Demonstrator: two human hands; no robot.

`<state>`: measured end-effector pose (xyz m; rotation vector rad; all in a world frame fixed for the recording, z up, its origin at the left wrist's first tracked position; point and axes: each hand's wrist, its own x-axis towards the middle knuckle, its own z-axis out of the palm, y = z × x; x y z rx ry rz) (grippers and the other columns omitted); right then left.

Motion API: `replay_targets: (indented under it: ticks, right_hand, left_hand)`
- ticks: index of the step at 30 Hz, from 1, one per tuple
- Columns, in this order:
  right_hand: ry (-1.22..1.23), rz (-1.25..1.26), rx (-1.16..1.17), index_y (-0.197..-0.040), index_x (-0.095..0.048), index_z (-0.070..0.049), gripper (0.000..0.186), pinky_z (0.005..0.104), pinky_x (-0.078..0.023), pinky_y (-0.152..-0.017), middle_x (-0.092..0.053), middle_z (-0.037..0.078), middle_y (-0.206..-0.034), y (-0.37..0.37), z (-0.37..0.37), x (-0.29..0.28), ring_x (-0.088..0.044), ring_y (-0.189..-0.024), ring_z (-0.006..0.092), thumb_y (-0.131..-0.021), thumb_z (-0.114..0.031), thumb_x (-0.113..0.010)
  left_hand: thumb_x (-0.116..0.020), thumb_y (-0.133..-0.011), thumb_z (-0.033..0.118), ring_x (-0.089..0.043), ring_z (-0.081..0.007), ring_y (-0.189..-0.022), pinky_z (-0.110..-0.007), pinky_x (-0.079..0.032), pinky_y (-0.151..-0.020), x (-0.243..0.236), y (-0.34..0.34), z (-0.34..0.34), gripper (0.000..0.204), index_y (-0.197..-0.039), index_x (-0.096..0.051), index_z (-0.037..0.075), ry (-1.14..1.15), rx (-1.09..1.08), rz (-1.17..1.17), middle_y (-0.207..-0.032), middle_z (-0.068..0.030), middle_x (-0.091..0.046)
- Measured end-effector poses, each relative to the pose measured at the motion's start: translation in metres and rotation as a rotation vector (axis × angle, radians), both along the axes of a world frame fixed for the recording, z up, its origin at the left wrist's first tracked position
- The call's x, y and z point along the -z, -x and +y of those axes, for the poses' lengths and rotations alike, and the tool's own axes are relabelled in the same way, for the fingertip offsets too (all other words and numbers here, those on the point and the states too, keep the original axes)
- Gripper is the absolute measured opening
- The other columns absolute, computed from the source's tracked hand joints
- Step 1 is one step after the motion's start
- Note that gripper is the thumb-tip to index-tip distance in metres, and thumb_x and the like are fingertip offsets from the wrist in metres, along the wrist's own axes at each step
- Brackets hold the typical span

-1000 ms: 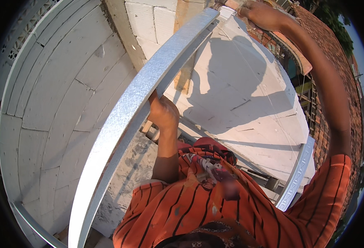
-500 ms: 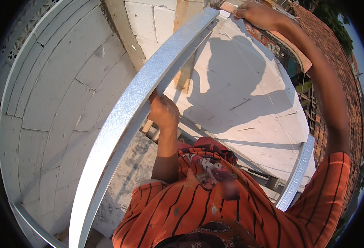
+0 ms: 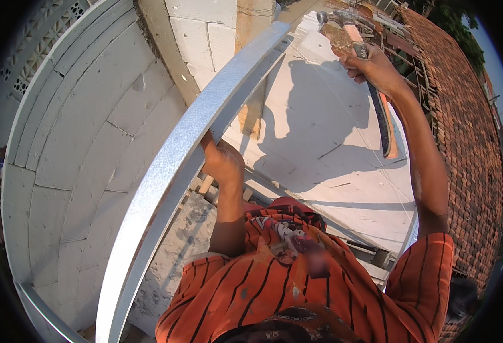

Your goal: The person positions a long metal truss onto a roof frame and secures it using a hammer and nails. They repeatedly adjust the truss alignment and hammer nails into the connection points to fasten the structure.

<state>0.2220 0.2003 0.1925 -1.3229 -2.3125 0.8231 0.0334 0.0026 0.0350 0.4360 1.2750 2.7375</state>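
Observation:
A long galvanized metal channel [image 3: 174,143] runs from the lower left edge up to the top of the block wall, bowed by the lens. My left hand [image 3: 224,163] is closed round its lower flange, near the middle. In my right hand [image 3: 377,71] is a hammer [image 3: 386,128] with an orange and black handle, held above the wall at the upper right. Its metal head is beyond the hand, near the channel's far end but apart from it. My fingers wrap the handle partway along, and the handle's end points back toward me.
A tall pale block wall [image 3: 91,131] stands on the left. Another white block wall [image 3: 320,137], crossed by a thin string and my shadow, lies ahead. Beyond it is a tiled roof [image 3: 457,126]. A second metal strip [image 3: 45,311] shows at the lower left.
My right hand has come down and nearer from the wall's top corner, bringing the hammer into fuller view with its handle turned steeper. The left hand keeps its grip on the channel.

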Motion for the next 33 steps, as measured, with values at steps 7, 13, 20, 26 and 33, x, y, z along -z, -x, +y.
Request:
replay_targets:
  ticks: [7, 13, 20, 26, 33]
  right_hand:
    - [0.063, 0.405, 0.142, -0.111, -0.049, 0.004, 0.049, 0.025, -0.05, -0.059, -0.058, 0.014, -0.106, 0.004, -0.06, 0.049, -0.06, -0.086, 0.0163, -0.075, -0.024, -0.065]
    - [0.149, 0.269, 0.066, -0.091, -0.052, -0.003, 0.03, 0.0204, -0.039, -0.047, -0.06, 0.004, -0.077, 0.007, -0.052, 0.03, -0.053, -0.057, 0.0072, -0.075, -0.024, -0.066]
    - [-0.049, 0.355, 0.029, -0.088, -0.055, -0.006, 0.022, 0.0203, -0.037, -0.046, -0.051, -0.003, -0.064, 0.015, -0.008, 0.002, -0.043, -0.05, 0.0035, -0.08, -0.025, -0.062]
    - [-0.191, 0.431, 0.036, -0.089, -0.055, -0.008, 0.015, 0.0216, -0.038, -0.048, -0.051, -0.003, -0.066, 0.019, 0.017, -0.039, -0.045, -0.055, 0.0046, -0.086, -0.023, -0.055]
    - [-0.209, 0.472, 0.124, -0.09, -0.056, -0.006, 0.021, 0.0279, -0.043, -0.059, -0.054, 0.002, -0.074, 0.026, 0.002, -0.063, -0.05, -0.066, 0.0108, -0.092, -0.024, -0.045]
  left_hand:
    - [-0.058, -0.086, 0.013, -0.046, -0.0174, -0.11, -0.033, -0.03, -0.099, -0.027, -0.002, 0.003, 0.037, -0.118, -0.048, -0.003, -0.217, 0.062, -0.094, -0.117, -0.01, -0.051]
    - [-0.048, -0.093, 0.013, -0.046, -0.0178, -0.111, -0.032, -0.032, -0.098, -0.032, -0.005, 0.002, 0.032, -0.121, -0.049, -0.003, -0.21, 0.094, -0.121, -0.121, -0.011, -0.05]
    - [-0.058, -0.088, 0.017, -0.044, -0.0175, -0.111, -0.033, -0.03, -0.098, -0.021, -0.002, 0.004, 0.037, -0.118, -0.048, -0.003, -0.208, 0.068, -0.089, -0.118, -0.0103, -0.051]
    - [-0.057, -0.089, 0.017, -0.045, -0.0172, -0.111, -0.032, -0.03, -0.098, -0.018, -0.006, 0.005, 0.037, -0.119, -0.048, -0.003, -0.14, 0.021, -0.01, -0.118, -0.0098, -0.05]
    - [-0.055, -0.09, 0.019, -0.044, -0.0161, -0.111, -0.03, -0.03, -0.098, -0.004, -0.007, 0.011, 0.038, -0.12, -0.047, -0.003, 0.134, -0.112, 0.181, -0.12, -0.0085, -0.05]
